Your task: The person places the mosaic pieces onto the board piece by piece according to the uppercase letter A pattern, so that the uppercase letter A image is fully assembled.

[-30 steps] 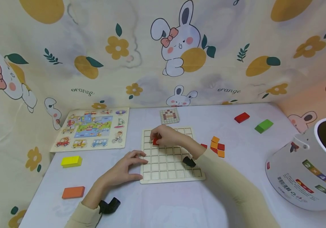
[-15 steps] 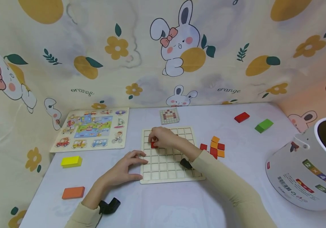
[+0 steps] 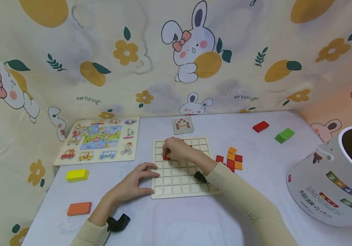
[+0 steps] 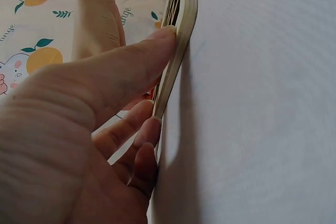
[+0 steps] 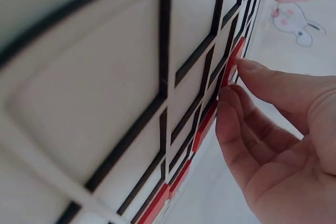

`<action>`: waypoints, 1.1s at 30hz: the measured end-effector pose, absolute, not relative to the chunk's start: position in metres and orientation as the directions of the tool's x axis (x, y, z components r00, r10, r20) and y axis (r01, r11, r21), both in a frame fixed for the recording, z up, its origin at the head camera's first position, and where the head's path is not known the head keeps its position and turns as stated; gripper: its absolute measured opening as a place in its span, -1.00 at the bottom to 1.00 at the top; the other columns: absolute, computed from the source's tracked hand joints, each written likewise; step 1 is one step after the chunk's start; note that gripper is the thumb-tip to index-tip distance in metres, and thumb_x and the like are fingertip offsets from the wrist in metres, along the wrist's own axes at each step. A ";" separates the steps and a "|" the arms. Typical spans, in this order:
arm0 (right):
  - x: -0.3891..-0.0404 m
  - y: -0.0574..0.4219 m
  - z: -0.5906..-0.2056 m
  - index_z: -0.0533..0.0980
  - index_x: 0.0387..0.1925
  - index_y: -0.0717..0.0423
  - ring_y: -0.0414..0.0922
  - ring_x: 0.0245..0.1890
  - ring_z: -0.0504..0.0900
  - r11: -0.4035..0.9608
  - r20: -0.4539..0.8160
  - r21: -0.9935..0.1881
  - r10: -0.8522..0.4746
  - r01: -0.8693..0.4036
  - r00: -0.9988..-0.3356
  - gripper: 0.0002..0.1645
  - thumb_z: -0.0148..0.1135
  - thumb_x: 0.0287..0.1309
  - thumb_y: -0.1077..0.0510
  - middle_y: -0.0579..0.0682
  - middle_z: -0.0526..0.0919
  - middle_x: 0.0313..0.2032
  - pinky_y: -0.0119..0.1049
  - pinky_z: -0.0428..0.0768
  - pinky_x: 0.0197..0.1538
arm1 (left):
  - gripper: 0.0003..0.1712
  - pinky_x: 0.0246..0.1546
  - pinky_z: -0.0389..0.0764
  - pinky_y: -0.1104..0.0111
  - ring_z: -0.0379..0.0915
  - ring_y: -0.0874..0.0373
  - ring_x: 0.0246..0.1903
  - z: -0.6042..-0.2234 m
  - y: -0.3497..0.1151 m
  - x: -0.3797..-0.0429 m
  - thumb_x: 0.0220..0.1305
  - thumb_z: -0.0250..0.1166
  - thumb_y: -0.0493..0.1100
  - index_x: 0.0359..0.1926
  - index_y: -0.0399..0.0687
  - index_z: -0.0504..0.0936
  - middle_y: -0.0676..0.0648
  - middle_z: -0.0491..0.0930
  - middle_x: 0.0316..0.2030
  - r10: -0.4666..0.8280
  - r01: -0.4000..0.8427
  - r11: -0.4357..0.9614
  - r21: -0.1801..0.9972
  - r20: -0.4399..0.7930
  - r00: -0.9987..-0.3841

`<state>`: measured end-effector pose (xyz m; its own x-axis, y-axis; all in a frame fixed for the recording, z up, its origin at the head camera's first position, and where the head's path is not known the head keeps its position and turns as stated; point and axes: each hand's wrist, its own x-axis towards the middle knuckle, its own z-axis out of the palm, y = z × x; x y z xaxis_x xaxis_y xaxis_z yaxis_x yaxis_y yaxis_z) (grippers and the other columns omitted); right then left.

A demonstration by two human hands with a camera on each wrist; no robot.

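A pale wooden grid board (image 3: 176, 180) lies in the middle of the table. Over its upper left part, my right hand (image 3: 177, 148) pinches a small red square tile (image 3: 165, 158) at the grid. Seen from the right wrist, thumb and fingertips sit right around that red tile, low against the cells. More red tiles (image 5: 207, 124) lie in nearby cells, largely hidden by the hand in the head view. My left hand (image 3: 134, 182) rests at the board's left edge, its fingers extended and spread, the thumb lower down on the same edge.
Loose orange and red tiles (image 3: 230, 164) lie right of the board. Behind it is a small pattern card (image 3: 183, 125). A picture puzzle (image 3: 130, 143), a yellow block (image 3: 77, 175) and an orange block (image 3: 79, 208) are leftward; red (image 3: 260, 126) and green (image 3: 285, 135) blocks and a white bucket (image 3: 326, 191), rightward.
My right hand has brought the red tile slightly left and nearer me on the board. Beside the right sleeve, a loose red tile has turned straighter. The left hand stays put.
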<state>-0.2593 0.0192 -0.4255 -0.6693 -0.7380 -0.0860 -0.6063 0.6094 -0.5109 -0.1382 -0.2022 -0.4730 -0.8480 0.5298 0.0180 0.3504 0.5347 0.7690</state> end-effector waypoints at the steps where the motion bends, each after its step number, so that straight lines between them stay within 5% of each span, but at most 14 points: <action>1: -0.259 0.021 -0.425 0.70 -0.33 0.14 -0.15 -0.24 0.60 0.602 -0.079 -0.525 -0.738 -0.602 -0.670 -0.87 0.33 0.16 0.39 -0.06 0.66 -0.29 -0.31 0.57 -0.12 | -0.46 0.25 0.30 0.01 0.23 0.13 0.20 -0.473 -0.202 -0.138 0.08 0.53 -0.10 0.14 0.09 0.66 0.07 0.34 0.31 0.529 0.350 0.536 0.769 0.017 -0.848; 8: -0.260 0.068 -0.414 0.67 -0.21 0.24 -0.15 -0.31 0.55 0.506 0.018 -0.653 -0.734 -0.564 -0.679 -0.87 0.29 0.21 0.36 -0.02 0.68 -0.31 -0.29 0.56 -0.17 | -0.45 0.27 0.27 -0.02 0.22 0.11 0.21 -0.473 -0.200 -0.139 0.07 0.54 -0.10 0.14 0.11 0.66 0.09 0.33 0.31 0.525 0.331 0.533 0.779 0.003 -0.851; 16: -0.248 0.158 -0.413 0.62 -0.06 0.30 -0.03 -0.21 0.54 0.549 -0.029 -0.745 -0.593 -0.379 -0.804 -0.74 0.29 0.19 0.37 0.09 0.65 -0.21 -0.19 0.59 -0.14 | -0.45 0.32 0.20 -0.08 0.19 0.05 0.29 -0.471 -0.200 -0.137 0.06 0.54 -0.11 0.13 0.11 0.66 0.06 0.33 0.31 0.516 0.299 0.515 0.804 -0.012 -0.857; 24: -0.238 0.201 -0.432 0.56 0.03 0.30 0.02 -0.14 0.53 0.596 -0.078 -0.736 -0.547 -0.322 -0.834 -0.58 0.39 0.10 0.36 0.10 0.59 -0.15 -0.18 0.58 -0.09 | -0.45 0.32 0.21 -0.08 0.20 0.06 0.28 -0.471 -0.200 -0.137 0.05 0.54 -0.11 0.13 0.12 0.66 0.07 0.32 0.32 0.507 0.295 0.525 0.798 -0.015 -0.862; 33: -0.225 0.210 -0.437 0.54 -0.01 0.25 -0.01 -0.22 0.47 0.616 -0.067 -0.705 -0.550 -0.351 -0.832 -0.55 0.44 0.01 0.39 0.08 0.51 -0.19 -0.32 0.54 -0.24 | -0.46 0.32 0.21 -0.09 0.19 0.05 0.29 -0.471 -0.201 -0.137 0.06 0.54 -0.11 0.12 0.12 0.66 0.07 0.33 0.32 0.508 0.295 0.525 0.798 -0.016 -0.861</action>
